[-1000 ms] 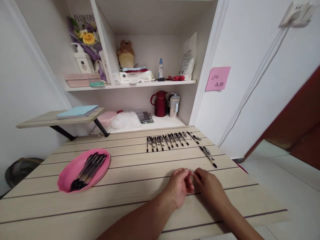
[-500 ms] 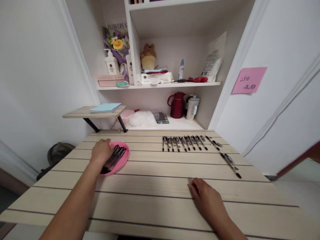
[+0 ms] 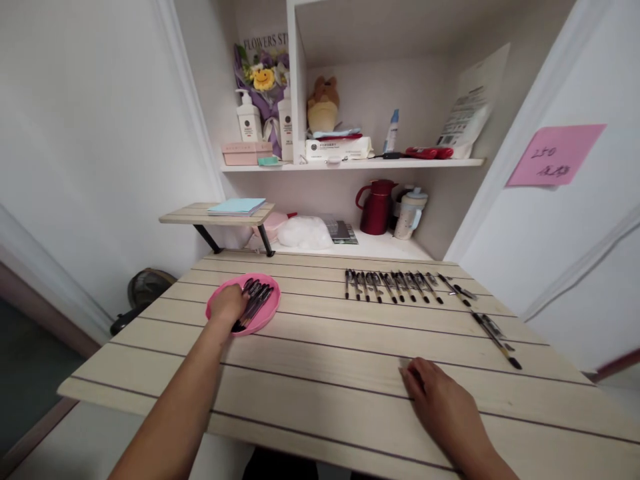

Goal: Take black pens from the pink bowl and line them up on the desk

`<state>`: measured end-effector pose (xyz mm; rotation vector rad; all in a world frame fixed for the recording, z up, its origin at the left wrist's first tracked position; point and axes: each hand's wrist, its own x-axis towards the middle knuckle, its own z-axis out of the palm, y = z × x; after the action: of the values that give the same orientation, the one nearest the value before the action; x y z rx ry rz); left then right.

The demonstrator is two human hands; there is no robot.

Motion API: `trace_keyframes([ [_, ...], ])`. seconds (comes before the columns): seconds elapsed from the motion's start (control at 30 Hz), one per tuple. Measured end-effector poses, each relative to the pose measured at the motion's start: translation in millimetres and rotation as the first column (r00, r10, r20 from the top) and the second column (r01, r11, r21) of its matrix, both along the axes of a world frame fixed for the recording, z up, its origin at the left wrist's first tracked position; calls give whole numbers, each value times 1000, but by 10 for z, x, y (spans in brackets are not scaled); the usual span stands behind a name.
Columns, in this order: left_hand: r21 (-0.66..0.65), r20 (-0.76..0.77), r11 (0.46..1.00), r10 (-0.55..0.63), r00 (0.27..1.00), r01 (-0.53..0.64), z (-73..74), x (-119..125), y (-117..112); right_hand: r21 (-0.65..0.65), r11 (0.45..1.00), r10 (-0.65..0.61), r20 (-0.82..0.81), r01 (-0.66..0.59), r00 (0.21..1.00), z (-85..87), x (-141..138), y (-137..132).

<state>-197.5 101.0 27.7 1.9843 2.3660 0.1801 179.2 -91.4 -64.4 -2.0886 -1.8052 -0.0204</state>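
Observation:
My left hand (image 3: 229,307) reaches into a pink plate (image 3: 219,301) at the table's left. Its fingers curl down over the bundle of black pens (image 3: 255,305) lying in the plate and close on one of them. My right hand (image 3: 440,397) rests palm down on the wooden table (image 3: 320,360) near the front right, fingers flat and together, with nothing visible in it. A row of several black pens (image 3: 395,285) lies side by side at the far right of the table. Two more pens (image 3: 493,330) trail off toward the right edge.
Behind the table is a white shelf unit with a red jug (image 3: 377,207), a cup (image 3: 410,213), bottles, a plush toy and boxes. A small raised wooden shelf (image 3: 215,215) holds a blue notebook. A pink note (image 3: 555,155) is stuck on the right wall.
My hands were pinched together at the table's middle. The left one went out to the pink plate and has settled deeper onto the pens; the right one lies flat on the table.

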Motion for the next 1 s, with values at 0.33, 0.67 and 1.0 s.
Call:
trace_keyframes([
  [0.33,81,976,937,-145,165,340,-5,1237,-663,9,998,50,-748,-65,662,295,-73,297],
  [0.67,-62,989,854,120,-81,516,-461,2626,-1199,86,991,83,-996,102,35,490,-309,736],
  [1.0,-158,955,790,275,-113,592,-662,2768,-1152,44,979,41,-999,197,21,329,-197,746],
])
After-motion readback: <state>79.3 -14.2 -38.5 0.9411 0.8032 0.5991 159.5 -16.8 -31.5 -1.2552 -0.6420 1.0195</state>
